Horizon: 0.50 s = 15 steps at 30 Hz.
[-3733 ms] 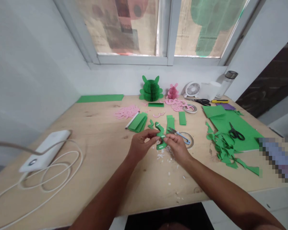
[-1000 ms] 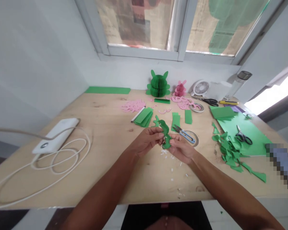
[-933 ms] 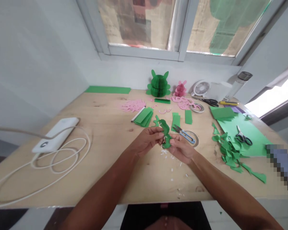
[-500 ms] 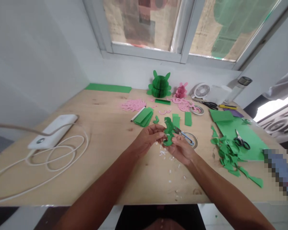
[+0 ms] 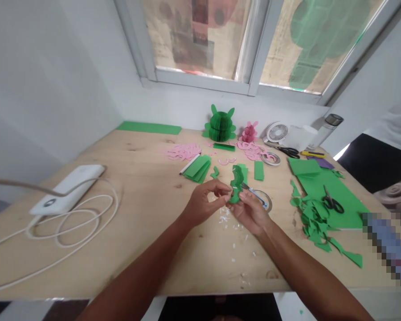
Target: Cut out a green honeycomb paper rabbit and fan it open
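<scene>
So both hands are up over the counter (image 5: 137,227), working on one wavy green paper cutout (image 5: 237,177). The right hand (image 5: 252,214) has it pinched by the lower end, thumb and fingers closed on it. The left hand (image 5: 203,203) has its thumb and fingertips drawn together right at the paper's left edge, but I can't tell if there's any paper between them. The cutout is roughly upright, with small white strips showing on it.

Little white scraps (image 5: 224,218) are scattered on the counter below the hands. Some blue-handled snips (image 5: 262,201) lie just beyond the right hand, overlapping a tape roll (image 5: 269,206). A smaller green cutout (image 5: 214,172) sits past the left hand, near the fanned green strips (image 5: 198,169).

Over on the right, black scissors (image 5: 333,203) lie on a big green sheet (image 5: 344,191), next to a messy heap of green offcuts (image 5: 316,220). Green honeycomb figure (image 5: 221,128) and pink one (image 5: 249,133) stand by the wall.
</scene>
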### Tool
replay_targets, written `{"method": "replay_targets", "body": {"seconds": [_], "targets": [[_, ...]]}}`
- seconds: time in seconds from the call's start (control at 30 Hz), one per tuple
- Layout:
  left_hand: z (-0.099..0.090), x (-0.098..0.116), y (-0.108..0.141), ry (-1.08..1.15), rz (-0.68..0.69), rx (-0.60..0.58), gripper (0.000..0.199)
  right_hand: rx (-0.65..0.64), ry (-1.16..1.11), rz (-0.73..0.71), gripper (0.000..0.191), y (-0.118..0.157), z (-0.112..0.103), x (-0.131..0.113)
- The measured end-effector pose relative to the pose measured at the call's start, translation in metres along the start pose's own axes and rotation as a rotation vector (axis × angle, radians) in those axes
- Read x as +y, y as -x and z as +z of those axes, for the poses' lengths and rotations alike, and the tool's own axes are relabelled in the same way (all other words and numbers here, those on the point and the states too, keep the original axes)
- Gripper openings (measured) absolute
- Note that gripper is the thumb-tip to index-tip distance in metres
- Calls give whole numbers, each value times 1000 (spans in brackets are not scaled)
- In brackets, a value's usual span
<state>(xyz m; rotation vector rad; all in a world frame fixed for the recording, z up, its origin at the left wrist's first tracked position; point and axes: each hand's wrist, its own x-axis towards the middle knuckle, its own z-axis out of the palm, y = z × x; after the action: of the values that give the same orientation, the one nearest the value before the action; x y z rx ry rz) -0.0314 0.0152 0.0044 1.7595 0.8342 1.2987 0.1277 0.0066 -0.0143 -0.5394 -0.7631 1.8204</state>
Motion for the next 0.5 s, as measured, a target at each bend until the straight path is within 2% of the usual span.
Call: {"method": "replay_targets", "body": {"seconds": [0.23,0.5], "targets": [[-1,-1,-1,-165,68,-96,24,43,-65,-40,10,-2,-4,1],[-1,0,0,-221,41,-74,13,35,-65,-42,10,0,-2,0]]}}
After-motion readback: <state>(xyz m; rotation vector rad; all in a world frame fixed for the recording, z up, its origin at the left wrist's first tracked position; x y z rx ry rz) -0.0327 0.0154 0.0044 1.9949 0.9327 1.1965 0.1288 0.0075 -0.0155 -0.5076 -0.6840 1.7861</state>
